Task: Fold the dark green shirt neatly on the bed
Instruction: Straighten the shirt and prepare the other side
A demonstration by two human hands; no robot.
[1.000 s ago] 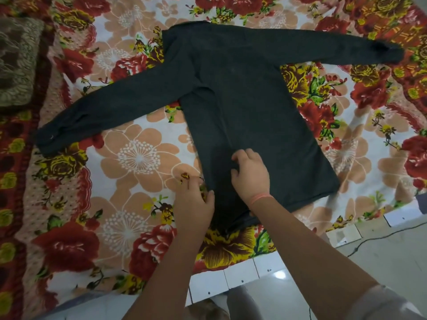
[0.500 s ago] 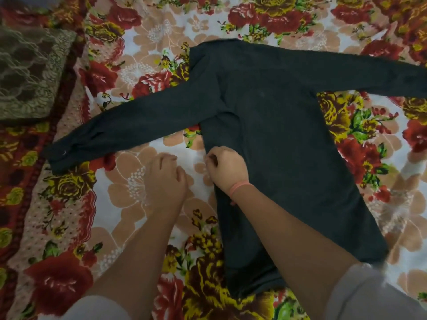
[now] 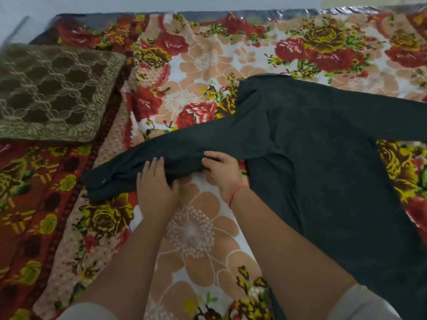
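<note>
The dark green shirt (image 3: 318,158) lies spread flat on the flowered bedspread (image 3: 198,245), its body running to the lower right. Its left sleeve (image 3: 143,162) stretches out toward the left, the cuff near the red border. My left hand (image 3: 154,183) lies on the sleeve's lower edge with its fingers on the cloth. My right hand (image 3: 221,169) grips the same sleeve closer to the armpit, fingers curled over the fabric and a red thread round its wrist. The right sleeve runs off the right edge of the view.
A brown lace-patterned pillow (image 3: 50,88) lies at the far left of the bed. The pale wall (image 3: 161,3) runs along the far edge. Open bedspread lies in front of the hands and behind the shirt.
Both hands moved from the shirt's left side seam up and left onto the left sleeve. The view shifted up toward the far side of the bed.
</note>
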